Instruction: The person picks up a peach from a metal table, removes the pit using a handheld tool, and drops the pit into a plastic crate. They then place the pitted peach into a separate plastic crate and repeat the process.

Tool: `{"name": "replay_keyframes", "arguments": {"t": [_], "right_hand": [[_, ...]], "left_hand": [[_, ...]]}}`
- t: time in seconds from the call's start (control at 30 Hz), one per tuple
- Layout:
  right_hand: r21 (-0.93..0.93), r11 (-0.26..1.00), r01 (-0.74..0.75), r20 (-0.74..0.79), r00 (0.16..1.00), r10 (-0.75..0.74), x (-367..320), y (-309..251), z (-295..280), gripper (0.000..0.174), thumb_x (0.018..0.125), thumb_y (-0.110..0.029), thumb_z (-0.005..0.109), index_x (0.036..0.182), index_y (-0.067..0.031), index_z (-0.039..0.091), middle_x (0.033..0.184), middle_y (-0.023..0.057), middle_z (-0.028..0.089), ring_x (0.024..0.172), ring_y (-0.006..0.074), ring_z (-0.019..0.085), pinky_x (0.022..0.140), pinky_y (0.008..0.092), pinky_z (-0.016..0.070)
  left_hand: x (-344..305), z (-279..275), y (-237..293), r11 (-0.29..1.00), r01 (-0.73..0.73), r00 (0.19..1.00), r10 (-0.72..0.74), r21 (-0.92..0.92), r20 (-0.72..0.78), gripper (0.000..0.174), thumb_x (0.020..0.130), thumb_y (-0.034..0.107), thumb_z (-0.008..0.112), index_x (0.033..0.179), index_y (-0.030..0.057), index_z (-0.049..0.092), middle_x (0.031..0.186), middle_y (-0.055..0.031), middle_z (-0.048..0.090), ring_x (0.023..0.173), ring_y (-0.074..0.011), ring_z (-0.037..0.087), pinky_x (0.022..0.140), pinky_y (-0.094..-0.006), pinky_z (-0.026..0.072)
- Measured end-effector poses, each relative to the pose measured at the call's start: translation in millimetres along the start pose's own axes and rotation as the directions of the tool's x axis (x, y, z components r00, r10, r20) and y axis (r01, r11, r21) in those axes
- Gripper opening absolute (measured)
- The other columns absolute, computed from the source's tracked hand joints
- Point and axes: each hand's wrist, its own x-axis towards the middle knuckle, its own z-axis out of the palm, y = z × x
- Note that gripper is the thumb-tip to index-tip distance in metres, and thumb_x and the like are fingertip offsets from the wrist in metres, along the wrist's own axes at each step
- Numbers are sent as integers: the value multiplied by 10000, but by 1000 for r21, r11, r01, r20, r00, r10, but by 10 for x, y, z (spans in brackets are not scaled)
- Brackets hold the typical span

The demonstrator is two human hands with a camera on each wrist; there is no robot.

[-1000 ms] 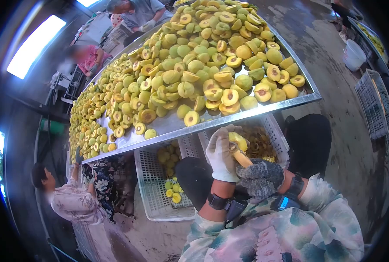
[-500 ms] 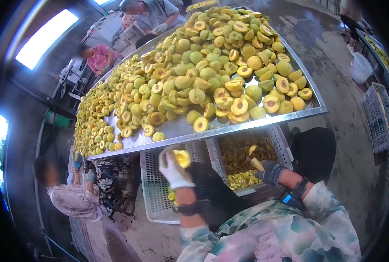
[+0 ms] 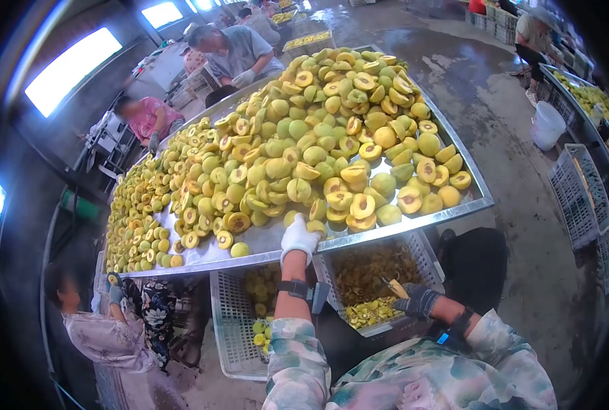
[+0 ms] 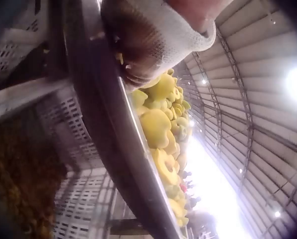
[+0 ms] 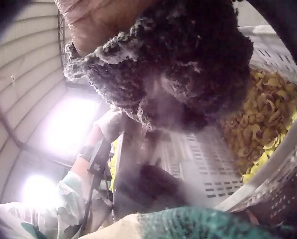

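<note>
My white-gloved left hand (image 3: 299,237) reaches a yellow halved peach (image 3: 316,227) at the steel worktop (image 3: 400,225) rim. I cannot tell whether its fingers grasp the fruit, and a loose hold could roll it off. My dark-gloved right hand (image 3: 414,299) clenches a wooden-handled knife (image 3: 392,287).

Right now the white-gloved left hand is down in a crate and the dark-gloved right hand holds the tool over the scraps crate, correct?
No. The head view shows the left hand up on the metal tray, among peach halves, not in a crate. The right hand holds the tool over the scraps crate.
</note>
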Motion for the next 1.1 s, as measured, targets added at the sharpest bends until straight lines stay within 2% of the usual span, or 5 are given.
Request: {"name": "replay_keyframes", "arguments": {"t": [0.1,0.17,0.37,0.53,1.1], "right_hand": [[15,1000,10,-49,999,-9,-90,-155,-75,453,781,-364,625,1054,-11,551,932,244,600,893,386,575,753,413,441],[-50,994,94,-156,983,-100,-56,-162,-47,445,785,-356,625,1061,-15,549,927,238,601,886,381,577,753,411,441],[21,938,345,-319,892,-321,-273,-771,-170,404,813,-330,614,1064,-22,546,908,192,603,828,341,576,726,382,447],[100,928,360,-320,894,-312,-278,-930,-74,397,833,-313,602,1109,-36,535,911,164,592,829,286,569,727,372,448],[39,843,537,-383,787,-484,-392,-1113,50,331,846,-215,576,1088,6,525,935,222,575,854,370,560,725,405,450]], "left_hand": [[26,206,-30,992,-89,988,77,-85,-136,437,670,164,672,1064,55,518,980,-162,612,903,-323,603,814,-372,468],[-53,139,43,631,-447,869,139,-634,-475,391,674,129,676,1029,53,530,896,-90,608,808,-217,607,673,-319,502],[-726,-69,377,-136,-108,982,-168,-985,-85,207,808,130,552,1013,113,526,852,-53,576,506,-120,499,384,-203,367],[-963,60,409,-77,-131,990,-55,-988,-127,378,942,422,347,1083,97,479,811,-61,562,498,-125,494,382,-204,361],[-1339,221,517,133,-392,911,-80,-911,-404,123,910,157,484,955,67,413,890,-34,456,825,-109,484,714,-256,443]]}}
